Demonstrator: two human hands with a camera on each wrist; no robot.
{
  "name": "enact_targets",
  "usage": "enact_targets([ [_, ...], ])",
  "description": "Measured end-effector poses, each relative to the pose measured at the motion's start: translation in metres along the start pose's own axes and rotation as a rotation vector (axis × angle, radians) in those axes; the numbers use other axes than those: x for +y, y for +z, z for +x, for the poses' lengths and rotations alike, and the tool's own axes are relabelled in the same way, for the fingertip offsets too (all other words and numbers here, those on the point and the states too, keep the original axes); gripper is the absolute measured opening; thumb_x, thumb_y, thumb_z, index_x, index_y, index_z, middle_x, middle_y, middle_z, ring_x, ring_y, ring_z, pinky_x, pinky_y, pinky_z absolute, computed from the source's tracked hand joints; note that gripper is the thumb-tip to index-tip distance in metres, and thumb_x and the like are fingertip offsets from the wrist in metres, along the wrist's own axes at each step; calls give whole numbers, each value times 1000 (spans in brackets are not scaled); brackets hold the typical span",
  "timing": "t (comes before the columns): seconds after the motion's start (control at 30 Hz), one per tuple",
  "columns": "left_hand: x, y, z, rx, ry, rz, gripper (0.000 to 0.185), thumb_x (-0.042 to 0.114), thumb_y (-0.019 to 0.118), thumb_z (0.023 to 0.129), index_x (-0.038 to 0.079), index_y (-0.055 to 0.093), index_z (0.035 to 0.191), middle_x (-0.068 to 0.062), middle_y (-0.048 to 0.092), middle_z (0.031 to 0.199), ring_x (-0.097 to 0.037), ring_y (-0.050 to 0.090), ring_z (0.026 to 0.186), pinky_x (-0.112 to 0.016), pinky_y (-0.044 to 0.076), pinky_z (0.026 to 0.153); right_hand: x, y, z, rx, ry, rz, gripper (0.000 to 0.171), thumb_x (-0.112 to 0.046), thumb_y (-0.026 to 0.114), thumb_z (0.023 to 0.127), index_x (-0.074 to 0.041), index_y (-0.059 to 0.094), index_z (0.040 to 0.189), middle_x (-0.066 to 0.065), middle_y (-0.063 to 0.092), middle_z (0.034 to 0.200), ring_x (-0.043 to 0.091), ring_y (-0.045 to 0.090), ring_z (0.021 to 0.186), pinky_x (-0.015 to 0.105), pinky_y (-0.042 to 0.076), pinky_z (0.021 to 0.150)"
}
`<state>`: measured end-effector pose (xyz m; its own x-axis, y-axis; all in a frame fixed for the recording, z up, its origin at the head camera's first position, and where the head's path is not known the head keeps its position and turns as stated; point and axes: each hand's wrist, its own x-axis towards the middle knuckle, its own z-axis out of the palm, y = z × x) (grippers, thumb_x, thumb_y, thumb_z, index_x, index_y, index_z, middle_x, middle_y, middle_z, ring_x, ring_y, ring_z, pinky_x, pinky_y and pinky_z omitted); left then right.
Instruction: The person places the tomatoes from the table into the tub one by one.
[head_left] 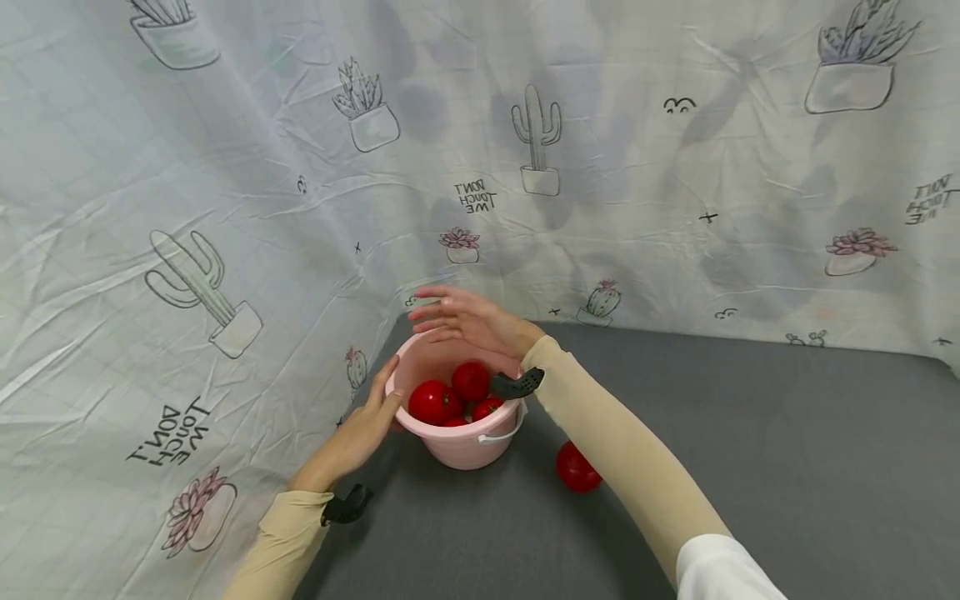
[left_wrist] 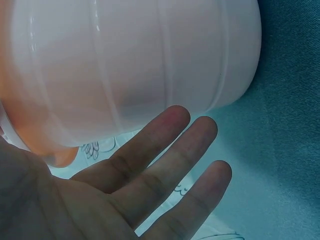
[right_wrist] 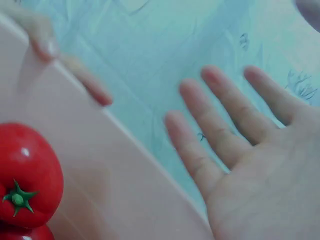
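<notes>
A pink bucket (head_left: 465, 446) stands on the grey table near the back left corner, with several red tomatoes (head_left: 433, 402) inside. My left hand (head_left: 362, 431) rests flat against the bucket's left side (left_wrist: 130, 70), thumb at the rim, fingers (left_wrist: 165, 165) straight. Above the bucket's far rim my right hand (head_left: 457, 318) hovers with fingers spread, holding nothing. The right wrist view shows that palm (right_wrist: 250, 165) above the pink rim (right_wrist: 125, 185) and one tomato (right_wrist: 25, 175). One more tomato (head_left: 576, 468) lies on the table right of the bucket.
A white cloth printed with cacti (head_left: 536, 142) hangs behind and at the left, close to the bucket. The grey tabletop (head_left: 787, 450) stretches to the right. A white handle (head_left: 501, 435) hangs on the bucket's front.
</notes>
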<state>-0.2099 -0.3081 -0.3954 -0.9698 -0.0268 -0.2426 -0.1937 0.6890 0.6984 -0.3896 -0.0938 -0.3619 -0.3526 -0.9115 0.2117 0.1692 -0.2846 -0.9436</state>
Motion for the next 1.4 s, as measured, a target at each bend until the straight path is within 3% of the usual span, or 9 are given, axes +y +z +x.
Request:
enact_targets([
  [0.1,1,0,1,11,16,5,58,58,24,107,51,-4,157,-9,71,112,-22,66,108,-55,48,100,-13,-1,-9,38,-61,7,82,-55,61,93,-10,33,156,20,48,151,33,51,136,55,32,119],
  [0.17,1,0,2,8,23,5,59,57,24,107,50,-4,158,-9,70,112,-22,66,108,-56,48,101,-24,-1,-20,76,-92,-7,88,-59,64,90,-8,33,155,12,55,144,27,55,132,53,34,118],
  [0.33,0,-1,2,1,22,-4,59,56,25,108,49,-5,158,-9,70,113,-24,65,110,-58,47,102,-44,2,-60,177,-176,-126,67,-43,58,98,-10,38,153,2,63,134,26,58,128,52,37,116],
  [0.47,-1,-4,2,10,15,3,58,54,24,108,49,-5,159,-10,70,111,-26,65,109,-55,48,99,-44,0,-95,267,-236,-235,46,-27,57,101,-13,50,145,2,66,130,23,61,125,45,43,111],
  [0.6,-2,-4,2,3,1,1,59,54,24,108,49,-7,158,-10,68,114,-29,63,111,-55,48,98,-28,-7,-129,270,-278,-185,34,-16,54,102,-12,58,136,3,66,125,19,62,121,37,46,109],
  [0.73,-3,-3,2,-5,4,0,59,54,23,108,49,-7,158,-11,68,115,-30,64,113,-55,48,98,-5,-16,-160,259,-295,-87,33,-10,45,103,-8,58,133,5,66,125,18,62,120,36,46,110],
  [1.03,-3,0,3,2,4,3,57,54,22,109,52,-7,157,-11,68,116,-31,64,114,-55,48,98,48,-25,-202,256,-240,0,43,-8,34,105,-7,45,147,5,60,137,20,57,129,37,43,113],
  [1.3,1,0,4,-6,13,5,58,53,24,109,51,-6,158,-9,69,113,-28,64,111,-53,48,98,77,-26,-222,327,-119,-72,42,-14,37,106,-9,45,148,8,57,144,16,55,134,32,41,114],
  [1.4,0,1,4,-4,9,4,58,54,24,109,51,-7,157,-9,68,114,-27,64,112,-53,49,99,83,-25,-226,331,-95,-126,42,-14,41,106,-4,45,147,13,56,145,16,55,135,34,41,114],
])
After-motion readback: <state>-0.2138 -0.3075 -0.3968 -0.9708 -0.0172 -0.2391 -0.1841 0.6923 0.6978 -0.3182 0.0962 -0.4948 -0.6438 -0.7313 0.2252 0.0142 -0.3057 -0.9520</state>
